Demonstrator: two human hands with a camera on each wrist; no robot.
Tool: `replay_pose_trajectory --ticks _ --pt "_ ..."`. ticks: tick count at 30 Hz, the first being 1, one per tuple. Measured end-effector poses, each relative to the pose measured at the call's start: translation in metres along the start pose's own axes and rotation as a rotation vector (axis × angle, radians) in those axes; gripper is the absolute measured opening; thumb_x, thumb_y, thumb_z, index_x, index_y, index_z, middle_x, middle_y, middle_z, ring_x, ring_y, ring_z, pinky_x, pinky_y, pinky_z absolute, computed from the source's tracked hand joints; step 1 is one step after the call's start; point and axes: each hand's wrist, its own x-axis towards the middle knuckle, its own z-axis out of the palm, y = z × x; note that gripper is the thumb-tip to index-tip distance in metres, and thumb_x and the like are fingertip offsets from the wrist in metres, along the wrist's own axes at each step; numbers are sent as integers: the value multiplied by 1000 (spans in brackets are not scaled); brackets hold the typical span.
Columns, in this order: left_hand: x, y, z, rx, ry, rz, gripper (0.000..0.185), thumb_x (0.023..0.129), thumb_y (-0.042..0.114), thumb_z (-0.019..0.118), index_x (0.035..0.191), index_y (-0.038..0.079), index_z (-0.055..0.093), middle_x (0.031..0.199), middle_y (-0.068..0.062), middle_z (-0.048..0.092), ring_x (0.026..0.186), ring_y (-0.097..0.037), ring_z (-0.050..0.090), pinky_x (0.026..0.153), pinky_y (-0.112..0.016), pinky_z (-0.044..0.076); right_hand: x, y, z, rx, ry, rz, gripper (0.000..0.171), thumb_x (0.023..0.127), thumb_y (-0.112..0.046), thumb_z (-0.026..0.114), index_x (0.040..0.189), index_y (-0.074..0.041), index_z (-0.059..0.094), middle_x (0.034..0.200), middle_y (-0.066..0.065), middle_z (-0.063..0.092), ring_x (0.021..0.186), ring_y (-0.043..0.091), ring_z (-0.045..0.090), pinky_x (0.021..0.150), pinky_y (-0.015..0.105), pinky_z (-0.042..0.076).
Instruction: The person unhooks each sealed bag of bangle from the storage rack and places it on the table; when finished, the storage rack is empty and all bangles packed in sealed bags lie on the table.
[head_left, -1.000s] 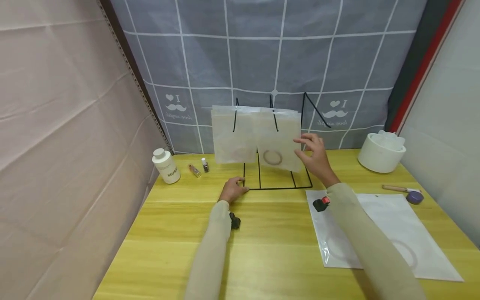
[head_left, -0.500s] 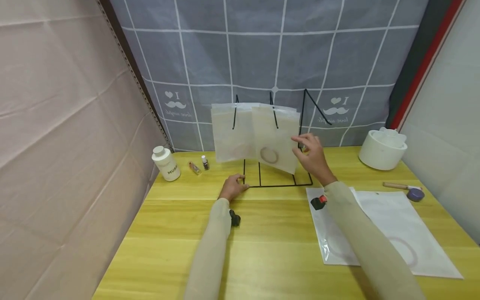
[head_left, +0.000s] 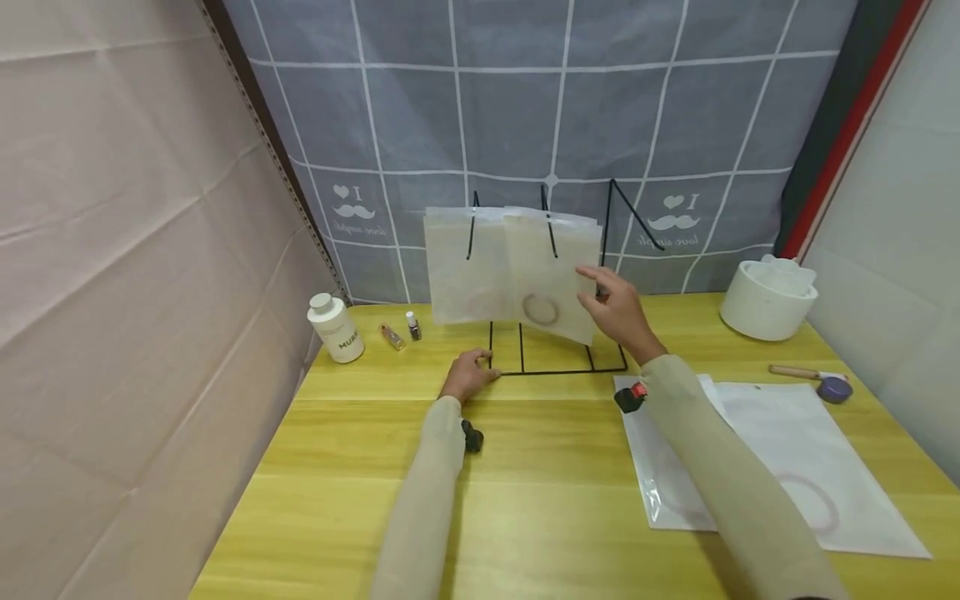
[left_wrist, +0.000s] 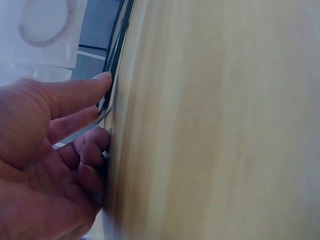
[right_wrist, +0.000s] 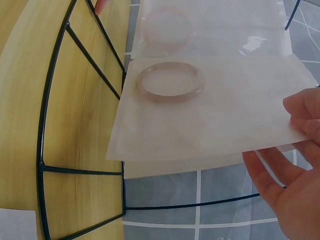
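Observation:
A black wire rack [head_left: 557, 372] with hooks stands on the table. Translucent white bags hang on its left and middle hooks; the front bag [head_left: 553, 267] shows a ring-shaped bangle [right_wrist: 170, 82] inside. Low at the rack's left front corner, my left hand [head_left: 467, 375] pinches the wire base between thumb and forefinger, the other fingers curled by the tabletop. My right hand [head_left: 621, 310] holds the front bag's right edge, some fingers over its face and others along its edge. Another bag [head_left: 467, 275] hangs to the left, overlapped by the front one. The rack's right hook [head_left: 637, 215] bears nothing.
A large white bag [head_left: 795, 467] lies under my right forearm. A white pot [head_left: 765, 304], a wooden-handled tool [head_left: 798, 372] and a purple round item [head_left: 834, 389] sit at right. At left stand a white bottle [head_left: 335, 329] and small vial [head_left: 413, 326].
My right hand has shifted slightly left onto the front bag's edge, and the bag's lower part has swung a little. My left hand stays at the rack's corner.

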Motion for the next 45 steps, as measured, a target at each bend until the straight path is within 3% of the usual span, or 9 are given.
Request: replay_pose_trajectory --ticks 3,5,16,24,32,36,40,45 --pt "1 1 0 -4 -4 -6 48 94 23 73 140 11 61 108 -13 67 85 -23 58 81 -41 48 0 0 0 9 -3 -4 40 97 -3 63 137 -1 62 101 19 61 73 18 43 70 28 40" --pt "1 0 0 -6 -11 -9 49 94 22 73 140 10 60 108 -13 67 84 -23 58 79 -41 48 -1 0 -1 7 -3 -7 40 96 -2 63 136 0 62 98 18 61 73 19 44 70 28 41" --pt "0 0 -1 -8 -16 1 49 96 22 72 141 11 59 119 -16 67 101 -29 63 92 -49 50 -13 -9 -13 10 35 -74 33 94 0 67 127 -1 69 98 16 67 66 16 44 68 19 40" --pt "-1 1 -2 -10 -11 -3 48 96 22 71 140 9 60 129 -17 64 113 -33 61 97 -52 48 -23 -16 -21 51 46 -72 29 93 -1 69 122 -2 73 120 17 71 77 9 56 72 8 46" --pt "-2 3 -1 -18 -15 -5 48 96 21 71 141 9 60 131 -18 63 114 -35 60 98 -52 48 -36 -23 -27 112 82 -92 26 88 5 73 115 3 75 114 21 72 77 7 57 70 7 47" --pt "-2 2 -1 -18 -14 -9 48 96 22 71 142 10 59 132 -19 62 116 -35 60 98 -53 48 -43 -49 -35 119 93 -113 24 85 12 72 109 9 74 103 24 73 70 13 58 66 8 46" --pt "-3 2 -2 -14 -9 -3 49 96 21 71 142 9 59 133 -20 61 117 -36 59 99 -53 47 -48 -69 -46 129 64 -145 24 84 16 71 107 12 74 96 25 72 67 16 58 64 11 46" --pt "-2 1 0 -12 -7 6 48 96 21 71 141 9 59 133 -19 62 116 -35 60 98 -52 48 -59 -63 -55 137 12 -174 28 82 19 71 108 11 74 102 25 72 69 8 57 63 12 45"
